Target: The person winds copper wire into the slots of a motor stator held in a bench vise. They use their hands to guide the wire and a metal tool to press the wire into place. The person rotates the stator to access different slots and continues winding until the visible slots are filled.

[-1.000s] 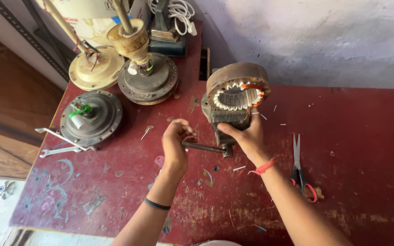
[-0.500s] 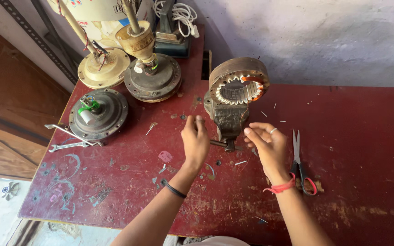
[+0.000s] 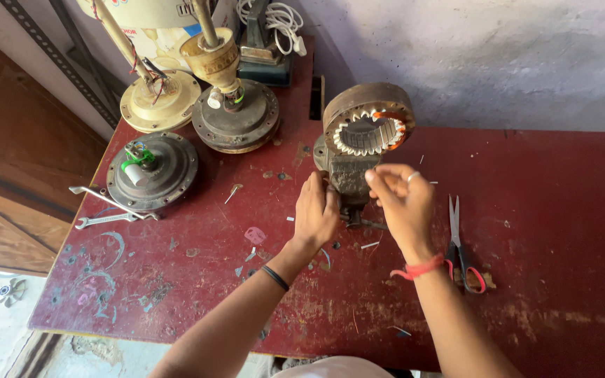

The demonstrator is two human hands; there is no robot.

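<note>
Two hands (image 3: 358,206), one stator (image 3: 367,128), three motors (image 3: 152,170)

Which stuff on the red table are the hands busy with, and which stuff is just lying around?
Busy with:
- ring-shaped motor core, standing on edge in the small vise
- left hand against the vise
- right hand just in front of it

Lying around:
- scissors
- two spanners
- three round fan motors
- white cable
</note>
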